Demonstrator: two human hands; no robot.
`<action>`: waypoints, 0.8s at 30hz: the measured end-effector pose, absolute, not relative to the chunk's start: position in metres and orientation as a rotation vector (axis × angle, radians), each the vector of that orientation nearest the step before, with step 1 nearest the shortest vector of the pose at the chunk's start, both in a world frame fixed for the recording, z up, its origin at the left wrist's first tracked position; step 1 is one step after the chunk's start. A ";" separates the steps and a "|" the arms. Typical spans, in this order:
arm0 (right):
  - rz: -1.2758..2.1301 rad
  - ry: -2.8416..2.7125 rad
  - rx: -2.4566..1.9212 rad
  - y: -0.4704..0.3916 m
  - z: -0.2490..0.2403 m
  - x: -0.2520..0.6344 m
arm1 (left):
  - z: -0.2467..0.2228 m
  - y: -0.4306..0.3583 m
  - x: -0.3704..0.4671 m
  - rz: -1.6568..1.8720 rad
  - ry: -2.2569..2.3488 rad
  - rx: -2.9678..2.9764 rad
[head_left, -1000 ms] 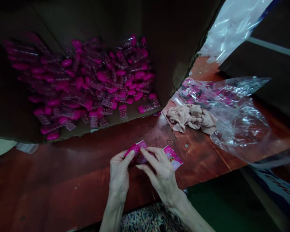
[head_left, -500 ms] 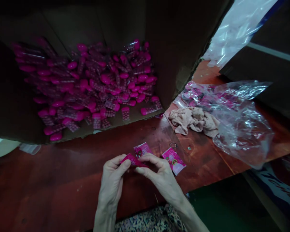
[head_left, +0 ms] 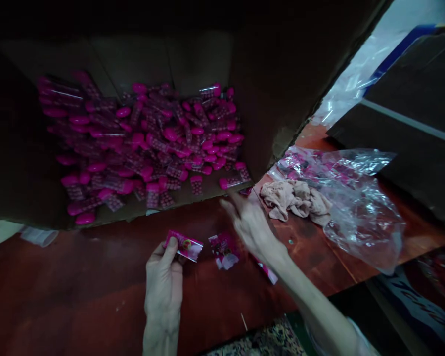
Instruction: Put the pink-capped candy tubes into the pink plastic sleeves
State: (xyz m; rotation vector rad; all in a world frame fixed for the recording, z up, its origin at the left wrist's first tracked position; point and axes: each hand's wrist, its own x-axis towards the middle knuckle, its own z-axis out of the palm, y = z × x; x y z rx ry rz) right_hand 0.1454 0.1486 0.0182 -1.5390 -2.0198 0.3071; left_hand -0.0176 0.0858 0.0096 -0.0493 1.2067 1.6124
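My left hand (head_left: 164, 279) pinches a small pink printed label (head_left: 184, 245) between thumb and fingers, above the red tabletop. To its right, a second pink label (head_left: 224, 251) lies on the table. Another label (head_left: 269, 272) is partly covered by my right forearm. My right hand (head_left: 250, 222) is stretched towards the front edge of the cardboard box, fingers extended and smeared by motion, with nothing visible in them. Many clear tubes with pink caps and small pink balls (head_left: 152, 195) fill the box floor; the nearest single tube (head_left: 196, 185) lies close to the box's front edge.
The tall cardboard box (head_left: 259, 99) lies open towards me. Right of it are a crumpled beige cloth (head_left: 296, 198) and a clear plastic bag (head_left: 367, 217) with pink items. A clear plastic cup (head_left: 40, 236) sits at the left. A dark carton (head_left: 404, 133) stands at the right.
My right hand has let go of the pink label and moved up towards the box. My left hand keeps the label and has shifted slightly left. The view has tilted a little.
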 end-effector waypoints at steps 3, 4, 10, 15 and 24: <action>0.143 -2.160 -1.577 0.196 0.000 0.154 | 0.010 0.089 -0.022 1.611 1.143 -0.123; 0.132 -2.176 -1.566 0.206 -0.007 0.155 | 0.011 0.090 -0.023 1.609 1.128 -0.153; 0.175 -2.171 -1.511 0.211 -0.026 0.159 | 0.017 0.099 -0.028 1.626 1.088 -0.309; 0.278 -2.083 -1.586 0.174 -0.003 0.148 | 0.020 0.101 -0.027 1.654 1.084 -0.369; 0.467 -1.774 -1.510 0.085 0.034 0.118 | 0.022 0.098 -0.003 1.658 1.003 -0.200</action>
